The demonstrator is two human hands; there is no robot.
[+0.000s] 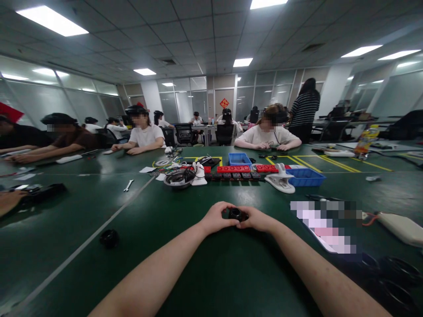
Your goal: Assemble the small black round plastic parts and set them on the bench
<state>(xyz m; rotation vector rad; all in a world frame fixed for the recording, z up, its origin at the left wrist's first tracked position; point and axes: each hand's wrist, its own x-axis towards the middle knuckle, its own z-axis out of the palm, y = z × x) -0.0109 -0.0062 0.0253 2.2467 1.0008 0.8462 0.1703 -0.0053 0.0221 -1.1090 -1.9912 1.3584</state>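
Observation:
Between my two hands is a small black ring-shaped part (235,214) with a round opening facing up, close above or on the green table (185,273). My left hand (218,217) curls round its left side, thumb in front and fingers behind. From the right, my right hand (257,219) grips the same part, its thumb meeting the left thumb at the front. The far side of the part is partly hidden by my fingers. Another black round part (109,238) lies on the table to the left of my arms.
A phone (325,229), a cream power bank (401,226) and several black rings (396,273) lie at right. Ahead stand a red power strip (234,169), blue trays (304,177), white clamp stands (280,178) and a black bowl (179,178). A wrench (128,185) lies left. People sit opposite.

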